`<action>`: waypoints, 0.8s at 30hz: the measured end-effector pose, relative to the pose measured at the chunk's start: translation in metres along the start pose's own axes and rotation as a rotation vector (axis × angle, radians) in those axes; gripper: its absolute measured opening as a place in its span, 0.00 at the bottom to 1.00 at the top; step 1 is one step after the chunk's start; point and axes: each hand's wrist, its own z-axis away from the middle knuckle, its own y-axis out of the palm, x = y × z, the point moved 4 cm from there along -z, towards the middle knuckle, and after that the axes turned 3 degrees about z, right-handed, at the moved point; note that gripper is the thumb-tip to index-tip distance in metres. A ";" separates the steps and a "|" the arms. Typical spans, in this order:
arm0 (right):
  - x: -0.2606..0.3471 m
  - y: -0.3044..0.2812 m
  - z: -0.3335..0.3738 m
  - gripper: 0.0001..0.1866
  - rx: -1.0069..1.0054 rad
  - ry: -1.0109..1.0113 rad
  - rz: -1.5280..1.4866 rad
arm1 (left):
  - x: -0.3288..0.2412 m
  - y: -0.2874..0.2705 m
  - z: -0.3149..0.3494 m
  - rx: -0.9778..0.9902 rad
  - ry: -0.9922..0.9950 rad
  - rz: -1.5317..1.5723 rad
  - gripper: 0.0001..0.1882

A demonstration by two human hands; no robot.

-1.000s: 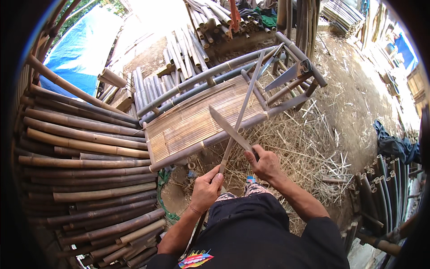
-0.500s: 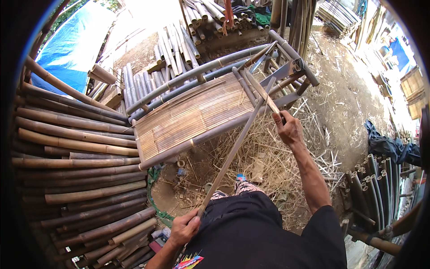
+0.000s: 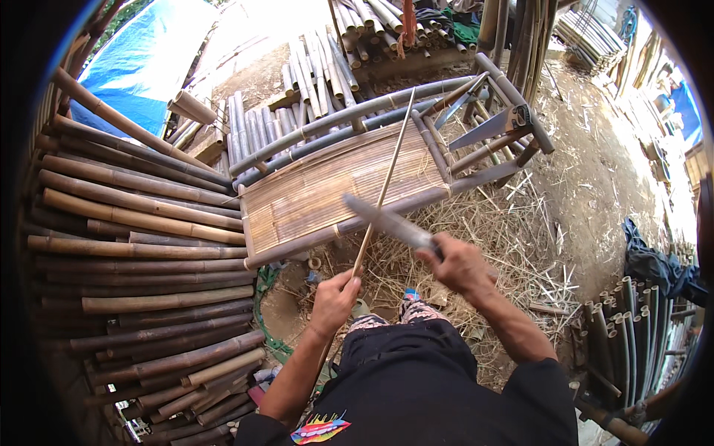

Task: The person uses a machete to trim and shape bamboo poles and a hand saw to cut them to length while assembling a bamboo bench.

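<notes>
My left hand (image 3: 333, 303) is closed round a thin bamboo strip (image 3: 388, 175), which slants up and away over the bench; its lower end runs back past my wrist. In my right hand (image 3: 461, 266) is a large knife (image 3: 398, 227), gripped by the handle. Its broad grey blade, slightly blurred, points left and crosses the strip a little above my left hand. I cannot tell whether blade and strip touch. Behind them stands a bamboo bench (image 3: 297, 249) with a slatted seat and a pole frame.
A hand saw (image 3: 487, 128) and another blade (image 3: 457, 102) rest at the bench's right end. Shavings (image 3: 513, 245) cover the ground below. Bamboo poles are stacked at left (image 3: 149, 271), behind the bench (image 3: 316, 74) and upright at right (image 3: 625, 334). A blue tarp (image 3: 137, 67) lies far left.
My left hand has moved up and forward along or with the strip, which now stands steeper. The knife has swung from pointing away to pointing left, and my right hand has come nearer my body.
</notes>
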 end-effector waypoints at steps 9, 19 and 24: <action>-0.014 0.017 0.003 0.30 -0.040 -0.057 0.071 | -0.025 0.028 -0.018 -0.016 0.071 -0.216 0.16; -0.022 0.043 -0.026 0.29 0.045 0.065 0.073 | -0.007 -0.012 -0.036 0.125 -0.062 -0.110 0.15; 0.011 0.066 -0.060 0.28 -0.017 -0.203 0.120 | -0.007 -0.034 -0.083 0.246 0.027 -0.204 0.14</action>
